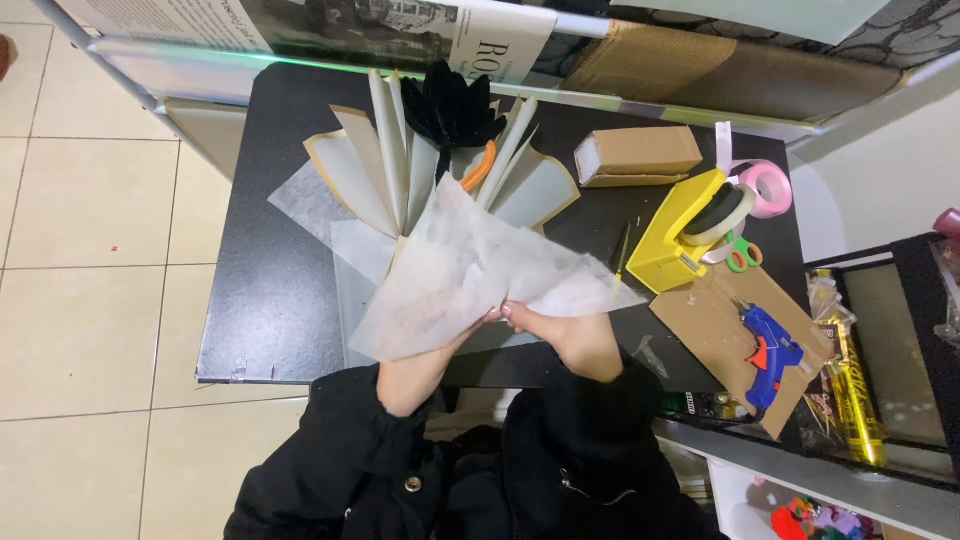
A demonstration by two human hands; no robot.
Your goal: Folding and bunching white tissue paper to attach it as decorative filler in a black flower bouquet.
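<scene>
Black flower (450,110), white tissue (470,270), yellow dispenser (675,235).

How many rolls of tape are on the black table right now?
2: a cream roll of tape sits in the yellow plastic dispenser; a pink roll of tape lies just behind it. Others may be hidden under paper.

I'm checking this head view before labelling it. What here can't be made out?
- Left hand: fingers hidden behind the white tissue sheet; its grip cannot be seen.
- Right hand: fingertips tucked under the same sheet.
- Orange-handled tool: mostly covered by the folded paper panels.
- Black flower: stem hidden among the panels.
- Newspaper: cut off by the top edge.
</scene>
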